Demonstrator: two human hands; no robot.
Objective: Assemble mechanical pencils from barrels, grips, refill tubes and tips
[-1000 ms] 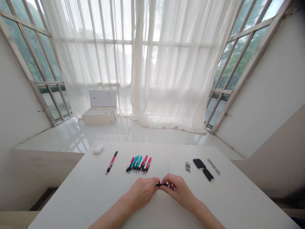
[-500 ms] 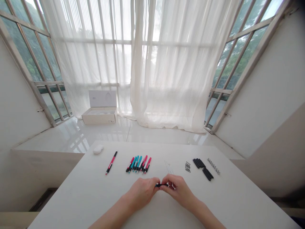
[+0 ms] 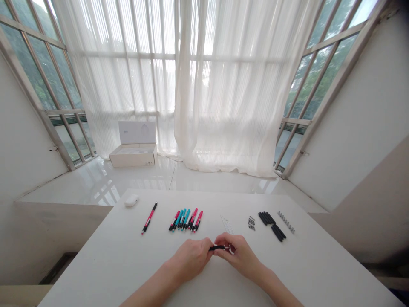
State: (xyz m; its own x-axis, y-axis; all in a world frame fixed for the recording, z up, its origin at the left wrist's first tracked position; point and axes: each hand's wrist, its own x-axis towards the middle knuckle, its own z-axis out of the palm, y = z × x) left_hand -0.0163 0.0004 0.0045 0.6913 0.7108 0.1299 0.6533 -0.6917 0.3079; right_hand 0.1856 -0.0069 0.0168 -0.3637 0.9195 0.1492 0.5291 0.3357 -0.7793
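Low over the near middle of the table, my left hand (image 3: 193,255) is closed around one end of a pen (image 3: 217,247). Its black grip section shows between my two hands, while the rest is hidden inside the left fist. The fingers of my right hand (image 3: 238,252) pinch the pen's other end, thumb below and forefinger above. Just beyond the right hand lie thin, pale pen refills (image 3: 226,223). To their right are several small dark springs (image 3: 252,223), black grip sleeves (image 3: 267,218) and a row of grey pen tips (image 3: 286,222).
Several pink and teal pen barrels (image 3: 185,220) lie in a row left of centre on the white table (image 3: 105,260). Farther left are a pink and black pen (image 3: 149,218) and a white rounded case (image 3: 131,200). An open white box (image 3: 132,160) stands on the ledge behind.
The black grip section shows more fully between my hands, and the teal bit beside my left fingers is no longer visible. My right fingers have shifted slightly on the pen's end.
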